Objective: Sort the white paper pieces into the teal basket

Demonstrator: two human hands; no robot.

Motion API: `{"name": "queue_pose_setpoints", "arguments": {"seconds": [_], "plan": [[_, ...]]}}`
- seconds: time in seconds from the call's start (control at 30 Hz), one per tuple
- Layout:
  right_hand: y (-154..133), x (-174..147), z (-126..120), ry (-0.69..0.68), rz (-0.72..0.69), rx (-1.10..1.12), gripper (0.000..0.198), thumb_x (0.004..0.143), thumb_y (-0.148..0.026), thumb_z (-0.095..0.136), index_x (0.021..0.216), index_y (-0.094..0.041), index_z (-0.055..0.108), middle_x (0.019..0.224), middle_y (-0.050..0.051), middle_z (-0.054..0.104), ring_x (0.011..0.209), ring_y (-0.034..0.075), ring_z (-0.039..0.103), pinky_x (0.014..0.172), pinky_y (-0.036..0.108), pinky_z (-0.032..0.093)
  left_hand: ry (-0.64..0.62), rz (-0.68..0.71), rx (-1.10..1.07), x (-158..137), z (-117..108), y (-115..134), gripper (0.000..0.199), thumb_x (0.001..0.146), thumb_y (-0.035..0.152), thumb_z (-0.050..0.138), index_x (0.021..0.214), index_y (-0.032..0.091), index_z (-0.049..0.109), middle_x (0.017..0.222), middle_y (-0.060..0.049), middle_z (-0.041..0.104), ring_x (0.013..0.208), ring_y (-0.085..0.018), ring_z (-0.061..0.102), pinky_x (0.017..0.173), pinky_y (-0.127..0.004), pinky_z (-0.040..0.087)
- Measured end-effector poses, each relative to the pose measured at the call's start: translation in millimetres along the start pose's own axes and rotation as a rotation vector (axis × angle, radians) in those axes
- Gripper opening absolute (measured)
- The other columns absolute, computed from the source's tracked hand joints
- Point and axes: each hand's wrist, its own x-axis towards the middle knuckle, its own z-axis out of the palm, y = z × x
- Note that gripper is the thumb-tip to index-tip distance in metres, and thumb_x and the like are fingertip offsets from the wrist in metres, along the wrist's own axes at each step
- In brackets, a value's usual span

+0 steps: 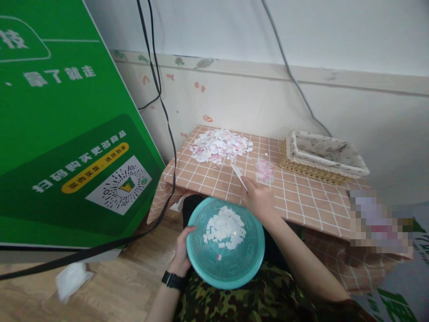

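A round turquoise plastic colander (225,279) rests on my lap below the table edge. White paper-like scraps (226,228) lie heaped in it, with one small piece apart near the front. My left hand (183,248) is closed on the colander's left rim, thumb over the edge. Above its far right rim, my right hand (259,199) pinches a narrow white flat strip (238,175) that points up and left. Beyond the strip's tip, a larger heap of white and pinkish scraps (219,145) covers the table's far left. A small pinkish patch of pieces (264,171) lies beside my right hand.
A brown checked cloth covers the table (301,201) against the wall. A cloth-lined wicker basket (317,176) stands at the back right. A blurred-out item (377,221) lies at the right end. A green panel (67,112) and hanging black cables (171,143) flank the left.
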Motion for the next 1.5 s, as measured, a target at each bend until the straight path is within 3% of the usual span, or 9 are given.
{"name": "queue_pose_setpoints", "arguments": {"seconds": [0.2, 0.37, 0.63, 0.83, 0.93, 1.1, 1.2, 1.33, 1.5], "plan": [[-41.8, 10.9, -2.2, -0.127, -0.208, 0.088, 0.035, 0.084, -0.017, 0.039, 0.117, -0.016, 0.053, 0.104, 0.010, 0.065, 0.081, 0.019, 0.062, 0.064, 0.028, 0.042, -0.004, 0.018, 0.016, 7.4, -0.8, -4.0, 0.012, 0.068, 0.021, 0.062, 0.067, 0.010, 0.068, 0.060, -0.007, 0.070, 0.051, -0.018, 0.062, 0.056, -0.030, 0.050], [-58.0, 26.8, -6.8, -0.252, -0.194, 0.033, 0.031, 0.084, -0.016, 0.038, 0.110, -0.014, 0.053, 0.100, 0.013, 0.065, 0.079, 0.021, 0.062, 0.062, 0.030, 0.043, -0.007, 0.026, 0.027, 7.2, -3.0, -5.0, 0.013, 0.068, 0.023, 0.063, 0.068, 0.011, 0.068, 0.062, -0.007, 0.070, 0.054, -0.019, 0.063, 0.059, -0.031, 0.050], [-33.3, 30.5, -5.2, -0.242, -0.081, -0.044, 0.034, 0.083, -0.015, 0.039, 0.114, -0.014, 0.052, 0.104, 0.015, 0.063, 0.078, 0.021, 0.062, 0.064, 0.030, 0.042, -0.013, 0.035, 0.009, 5.2, -2.2, -5.2, 0.012, 0.068, 0.022, 0.063, 0.067, 0.011, 0.068, 0.060, -0.007, 0.070, 0.053, -0.018, 0.062, 0.059, -0.030, 0.050], [8.9, 26.2, -4.2, -0.103, 0.135, -0.106, 0.027, 0.084, -0.018, 0.040, 0.100, -0.016, 0.062, 0.083, 0.011, 0.067, 0.071, 0.022, 0.061, 0.063, 0.030, 0.038, -0.007, 0.039, -0.005, 3.2, -0.6, -6.0, 0.013, 0.067, 0.023, 0.063, 0.071, 0.012, 0.069, 0.064, -0.007, 0.071, 0.057, -0.020, 0.063, 0.061, -0.033, 0.050], [12.3, 18.2, -6.9, -0.004, 0.165, -0.098, 0.029, 0.084, -0.018, 0.040, 0.104, -0.015, 0.061, 0.081, 0.011, 0.068, 0.069, 0.021, 0.061, 0.062, 0.030, 0.038, -0.001, 0.034, 0.011, 4.4, -0.7, -6.9, 0.015, 0.067, 0.024, 0.063, 0.072, 0.011, 0.068, 0.065, -0.008, 0.070, 0.055, -0.020, 0.062, 0.059, -0.033, 0.050], [-44.6, 0.2, -10.9, 0.011, -0.222, 0.077, 0.035, 0.087, -0.016, 0.038, 0.118, -0.012, 0.052, 0.106, 0.014, 0.064, 0.081, 0.019, 0.062, 0.066, 0.028, 0.044, 0.043, 0.068, 0.030, 7.1, 0.5, -6.3, 0.010, 0.065, 0.022, 0.064, 0.064, 0.012, 0.066, 0.056, -0.005, 0.067, 0.049, -0.017, 0.059, 0.055, -0.030, 0.047], [-88.7, 3.4, -5.9, -0.063, -0.424, 0.107, 0.032, 0.088, -0.014, 0.035, 0.116, -0.009, 0.051, 0.108, 0.015, 0.062, 0.088, 0.020, 0.060, 0.068, 0.030, 0.046, 0.041, 0.103, 0.025, 9.0, -0.4, -6.0, 0.007, 0.064, 0.020, 0.065, 0.064, 0.013, 0.066, 0.058, -0.005, 0.069, 0.052, -0.018, 0.061, 0.059, -0.030, 0.047], [-115.0, 21.5, 3.9, -0.189, -0.404, 0.062, 0.027, 0.089, -0.012, 0.035, 0.111, -0.009, 0.051, 0.102, 0.018, 0.062, 0.086, 0.021, 0.060, 0.063, 0.030, 0.048, 0.015, 0.087, 0.027, 9.0, -3.1, -5.9, 0.009, 0.066, 0.021, 0.064, 0.065, 0.013, 0.068, 0.060, -0.006, 0.070, 0.053, -0.020, 0.062, 0.060, -0.031, 0.048], [-92.0, 22.0, 0.7, -0.224, -0.237, 0.018, 0.028, 0.088, -0.014, 0.036, 0.111, -0.011, 0.051, 0.104, 0.018, 0.062, 0.085, 0.022, 0.061, 0.061, 0.030, 0.047, -0.005, 0.038, 0.015, 6.1, -4.1, -4.7, 0.012, 0.068, 0.023, 0.063, 0.067, 0.012, 0.069, 0.062, -0.006, 0.071, 0.056, -0.019, 0.063, 0.061, -0.031, 0.050]]}}
